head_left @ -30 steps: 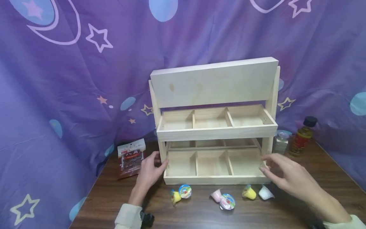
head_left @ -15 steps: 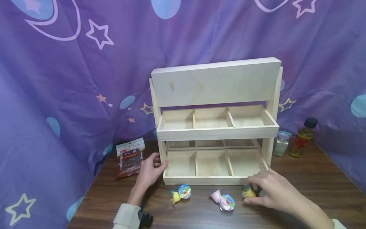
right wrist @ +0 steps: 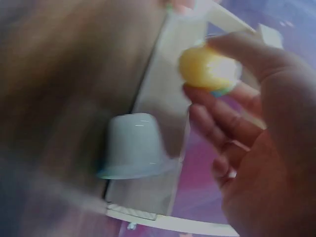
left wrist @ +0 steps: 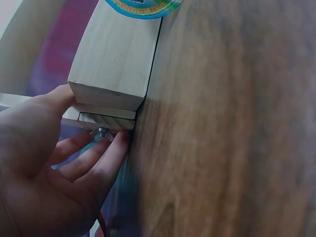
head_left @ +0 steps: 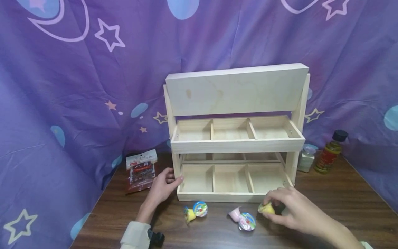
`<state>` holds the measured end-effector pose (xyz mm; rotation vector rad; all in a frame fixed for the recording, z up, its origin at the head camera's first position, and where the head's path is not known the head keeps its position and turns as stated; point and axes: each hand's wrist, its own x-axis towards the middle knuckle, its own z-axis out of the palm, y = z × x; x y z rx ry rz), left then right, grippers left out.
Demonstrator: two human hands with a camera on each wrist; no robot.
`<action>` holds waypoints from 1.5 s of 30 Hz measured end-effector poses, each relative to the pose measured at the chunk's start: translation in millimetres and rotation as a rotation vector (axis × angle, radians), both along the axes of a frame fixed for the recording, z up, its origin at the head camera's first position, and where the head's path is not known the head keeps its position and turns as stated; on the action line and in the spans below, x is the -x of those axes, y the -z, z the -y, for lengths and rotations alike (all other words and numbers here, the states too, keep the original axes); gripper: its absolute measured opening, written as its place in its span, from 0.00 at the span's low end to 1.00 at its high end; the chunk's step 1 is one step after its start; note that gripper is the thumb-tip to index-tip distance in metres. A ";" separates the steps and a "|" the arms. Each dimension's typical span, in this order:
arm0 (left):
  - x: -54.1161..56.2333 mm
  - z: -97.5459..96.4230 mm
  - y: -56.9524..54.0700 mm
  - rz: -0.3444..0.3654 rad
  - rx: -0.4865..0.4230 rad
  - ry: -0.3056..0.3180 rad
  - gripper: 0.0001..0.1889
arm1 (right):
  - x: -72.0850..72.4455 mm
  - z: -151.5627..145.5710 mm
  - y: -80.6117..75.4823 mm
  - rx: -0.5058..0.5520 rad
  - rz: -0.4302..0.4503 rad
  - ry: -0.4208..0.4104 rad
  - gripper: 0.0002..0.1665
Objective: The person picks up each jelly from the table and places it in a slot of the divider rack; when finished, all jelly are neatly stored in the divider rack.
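Observation:
A two-tier wooden rack (head_left: 237, 146) with divided trays stands on the table. My left hand (head_left: 161, 186) holds its lower left side, the thumb at the front and the fingers behind, near a bolt in the left wrist view. In front of the rack's right end, my right hand (head_left: 295, 209) pinches a yellow jelly cup (right wrist: 200, 66) between thumb and fingers. A white jelly cup (right wrist: 133, 145) shows beside that hand in the right wrist view; the hand hides it in the head view. A pink jelly cup (head_left: 235, 214) and another yellow one (head_left: 190, 215) lie farther left.
Each of those two cups lies beside a cup with its printed lid up, one blue-rimmed (head_left: 200, 209), one pink (head_left: 247, 221). A brown spice packet (head_left: 142, 174) lies left of the rack. A glass jar (head_left: 306, 159) and a black-capped bottle (head_left: 328, 154) stand to its right.
My right hand has come from the rack's lower right corner down to the yellow jelly cup, taken hold of it and shifted it slightly left. The left hand stays at the rack.

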<state>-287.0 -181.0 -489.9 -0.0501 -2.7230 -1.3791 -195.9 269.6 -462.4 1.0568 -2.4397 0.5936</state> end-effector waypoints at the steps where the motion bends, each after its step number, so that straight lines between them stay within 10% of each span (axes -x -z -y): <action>1: -0.2 0.3 -0.3 0.009 0.003 -0.003 0.27 | 0.2 1.6 -5.3 0.052 0.049 -0.014 0.23; 8: -1.2 1.4 -1.1 0.012 0.027 0.007 0.27 | 16.3 6.6 -27.7 0.224 0.146 0.026 0.26; 25: -4.7 -0.6 -0.8 0.040 0.035 0.019 0.27 | 71.7 3.0 7.9 0.113 0.377 0.217 0.15; 45: -6.1 0.7 -2.3 0.025 0.029 0.028 0.28 | 74.5 -2.8 5.3 0.105 0.458 0.223 0.08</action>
